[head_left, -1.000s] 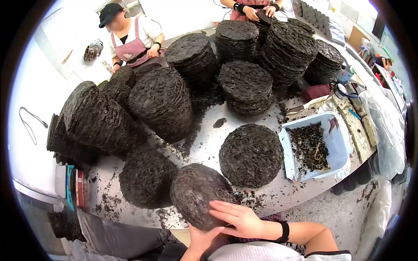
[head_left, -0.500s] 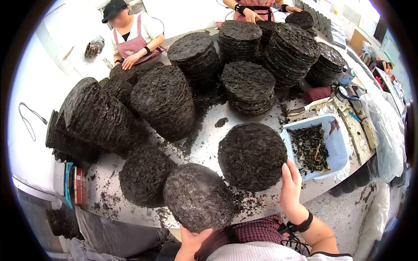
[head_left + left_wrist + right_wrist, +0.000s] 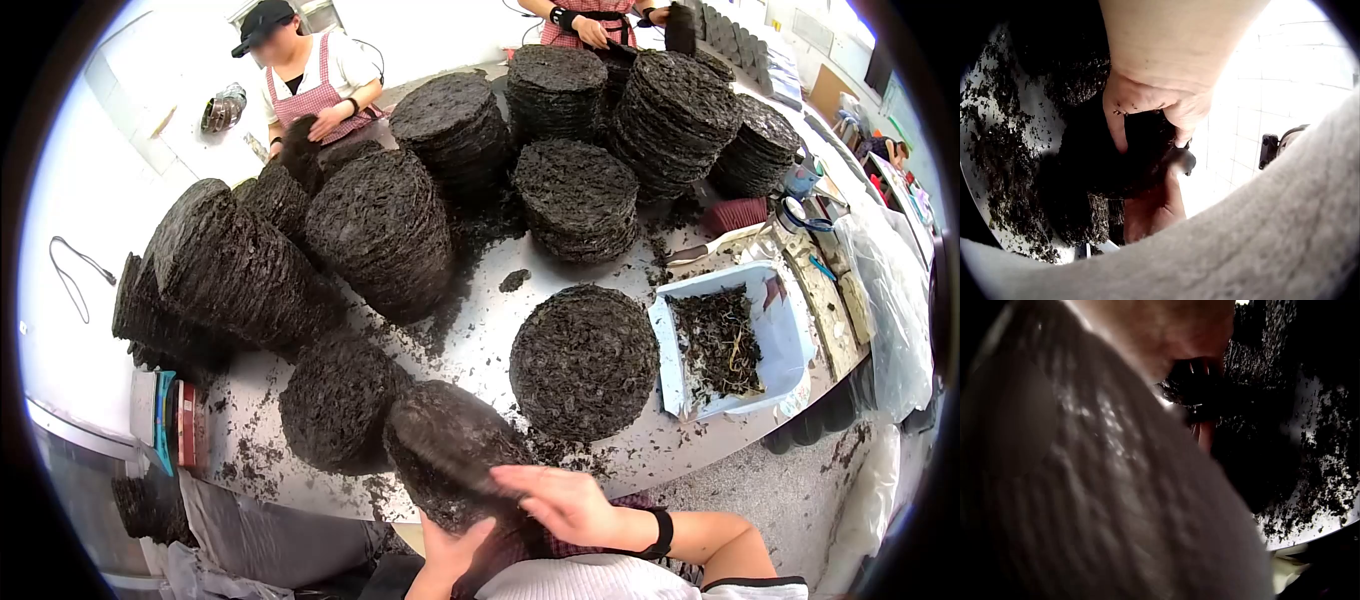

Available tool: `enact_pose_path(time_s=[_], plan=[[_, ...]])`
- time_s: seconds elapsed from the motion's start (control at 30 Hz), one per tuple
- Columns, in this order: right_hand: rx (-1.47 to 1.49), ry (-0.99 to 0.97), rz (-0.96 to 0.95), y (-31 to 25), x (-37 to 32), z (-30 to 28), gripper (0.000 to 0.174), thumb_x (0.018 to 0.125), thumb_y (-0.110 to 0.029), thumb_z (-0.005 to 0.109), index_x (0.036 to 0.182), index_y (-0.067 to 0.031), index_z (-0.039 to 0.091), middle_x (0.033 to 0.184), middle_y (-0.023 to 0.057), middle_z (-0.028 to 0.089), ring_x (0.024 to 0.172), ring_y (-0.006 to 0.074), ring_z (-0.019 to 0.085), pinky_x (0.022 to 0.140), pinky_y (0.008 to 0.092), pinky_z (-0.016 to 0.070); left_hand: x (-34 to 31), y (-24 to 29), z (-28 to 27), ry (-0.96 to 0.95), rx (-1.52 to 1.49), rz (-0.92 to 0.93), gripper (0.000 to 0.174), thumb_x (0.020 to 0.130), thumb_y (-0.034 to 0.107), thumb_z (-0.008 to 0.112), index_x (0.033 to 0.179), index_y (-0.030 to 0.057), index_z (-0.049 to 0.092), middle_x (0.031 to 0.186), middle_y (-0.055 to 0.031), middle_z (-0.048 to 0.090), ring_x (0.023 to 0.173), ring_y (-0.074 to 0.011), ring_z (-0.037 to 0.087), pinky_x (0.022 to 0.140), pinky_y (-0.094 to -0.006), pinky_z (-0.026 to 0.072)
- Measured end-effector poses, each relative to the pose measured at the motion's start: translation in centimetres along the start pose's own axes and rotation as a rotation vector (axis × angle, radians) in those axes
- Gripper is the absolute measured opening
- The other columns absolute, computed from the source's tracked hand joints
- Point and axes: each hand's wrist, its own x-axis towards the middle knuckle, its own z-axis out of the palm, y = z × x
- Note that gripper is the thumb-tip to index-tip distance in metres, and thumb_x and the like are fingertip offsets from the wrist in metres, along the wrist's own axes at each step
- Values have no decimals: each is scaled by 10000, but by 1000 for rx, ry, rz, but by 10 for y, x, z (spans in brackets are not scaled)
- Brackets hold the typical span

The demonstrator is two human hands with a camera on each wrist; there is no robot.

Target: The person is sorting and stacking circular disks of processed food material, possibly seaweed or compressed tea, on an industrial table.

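Observation:
Near the table's front edge my left hand (image 3: 455, 550) grips a stack of dark, round dried seaweed sheets (image 3: 440, 505) from below, its thumb on the near side. The stack is tilted, and its upper part is motion-blurred. My right hand (image 3: 570, 510) touches its right side with fairly straight fingers. In the left wrist view, my left hand (image 3: 1154, 100) has thumb and fingers spread around the dark stack, while my right hand (image 3: 1150, 212) meets it from below. A round seaweed pile (image 3: 585, 365) lies just beyond my right hand, and another pile (image 3: 340, 400) is left of the held stack.
Tall seaweed stacks (image 3: 380, 235) crowd the left and back of the table (image 3: 480, 300). A light-blue bin (image 3: 790, 340) with seaweed scraps stands at right, a brush (image 3: 735, 215) behind it. A scale (image 3: 185, 430) sits at left. Two people in checked aprons work across the table.
Half a second ago my right hand was at the right edge of the round pile by the bin; it has come back left to the stack in my left hand, which has tilted.

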Motion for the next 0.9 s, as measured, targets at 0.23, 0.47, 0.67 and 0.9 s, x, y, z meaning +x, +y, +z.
enact_pose_path(time_s=[0.23, 0.47, 0.67, 0.9], plan=[[401, 933, 388, 34, -24, -62, 313, 989, -107, 465, 1251, 48, 539, 1077, 20, 608, 1018, 99, 523, 898, 233, 398, 4, -6, -7, 388, 4, 75, 605, 903, -46, 483, 1450, 28, 237, 1382, -134, 413, 1202, -243, 475, 1005, -383, 402], [182, 945, 463, 77, -54, -73, 500, 974, -135, 486, 1435, -34, 319, 1419, 86, 375, 1329, 181, 323, 1115, 324, 210, 68, -1, 42, -183, 464, 578, 353, 922, 54, 517, 1251, 11, 398, 1372, -220, 451, 1276, -289, 457, 1089, -420, 309], [285, 912, 450, 78, -48, -86, 546, 955, -140, 526, 1441, -31, 303, 1460, 106, 339, 1360, 202, 297, 1136, 339, 178, 92, -3, 85, -439, 826, 372, 895, 747, 254, 776, 1449, 100, 242, 1557, -169, 159, 1435, -321, 164, 1155, -508, 77], [547, 824, 713, 100, -18, -110, 872, 884, -291, 667, 1488, 15, 116, 1524, 183, 216, 1409, 263, 222, 1144, 370, 174, 163, -37, 65, -3, 33, -426, 1165, 738, 309, 807, 1498, 114, -54, 1530, -234, 110, 1425, -328, 137, 1144, -480, 144]])
